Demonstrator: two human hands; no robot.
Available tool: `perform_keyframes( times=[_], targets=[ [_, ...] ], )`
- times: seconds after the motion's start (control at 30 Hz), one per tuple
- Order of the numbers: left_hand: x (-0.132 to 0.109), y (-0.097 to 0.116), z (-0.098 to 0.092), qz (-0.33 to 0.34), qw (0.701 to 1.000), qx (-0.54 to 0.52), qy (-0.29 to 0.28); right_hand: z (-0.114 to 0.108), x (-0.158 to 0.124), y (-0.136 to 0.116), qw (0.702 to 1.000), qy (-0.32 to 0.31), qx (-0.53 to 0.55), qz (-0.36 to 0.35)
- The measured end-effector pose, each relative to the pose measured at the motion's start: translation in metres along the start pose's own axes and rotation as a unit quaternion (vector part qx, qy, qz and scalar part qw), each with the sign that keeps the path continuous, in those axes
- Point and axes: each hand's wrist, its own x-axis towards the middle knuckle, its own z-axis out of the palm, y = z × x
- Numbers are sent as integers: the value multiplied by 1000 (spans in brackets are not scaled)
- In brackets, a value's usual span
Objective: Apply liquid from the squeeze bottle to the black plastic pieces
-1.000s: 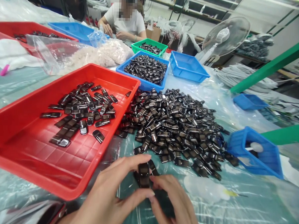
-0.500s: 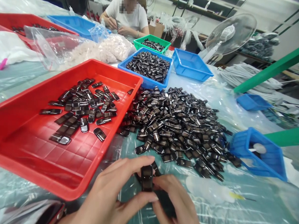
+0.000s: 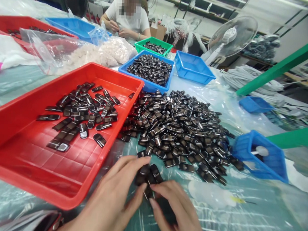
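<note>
My left hand (image 3: 110, 201) and my right hand (image 3: 176, 210) meet at the bottom centre, both pinched on a few small glossy black parts (image 3: 148, 176) held just above the plastic-covered table. Index finger and thumb of the left hand close round the parts from the left; the right hand's fingertips press them from below right. A big heap of the same black parts (image 3: 183, 130) lies just beyond my hands. To the left stands a red tray (image 3: 22, 124) with several black parts (image 3: 83, 113) spread in it.
A blue tray full of parts (image 3: 149, 70), a green tray (image 3: 153, 46) and a blue tray (image 3: 193, 68) stand behind the heap. A tipped blue basket (image 3: 260, 156) lies at the right. Bags of pale pieces (image 3: 95, 54) lie at back left. A person (image 3: 127, 20) works opposite; a fan (image 3: 231, 35) stands behind.
The black part stood upright between my fingers before; now it is lowered and tilted among others, my left fingers stretched further over them. The view shifted slightly.
</note>
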Motion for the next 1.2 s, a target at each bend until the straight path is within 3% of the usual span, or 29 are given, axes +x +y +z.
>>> perform_keyframes(
  times=[0.13,0.4,0.53,0.7,0.9,1.03,1.2],
  targets=[
    [0,-7,8,36,990,134,-13,0,0,-4,998,20,-33,-41],
    [24,-16,16,-23,990,138,16,0,0,-7,996,26,-45,-73],
    [27,-16,13,-29,995,94,35,-3,-8,-6,997,30,-33,-70],
    [21,3,-4,-34,997,3,75,-10,-16,-3,998,63,2,-8],
    [17,23,-9,-10,990,-142,19,-21,-14,-7,988,117,58,79],
    [15,26,-5,30,983,-180,-21,-27,-9,-10,987,108,90,78],
    [13,27,-6,29,979,-199,-15,-26,-8,-13,977,127,141,96]
  ],
)
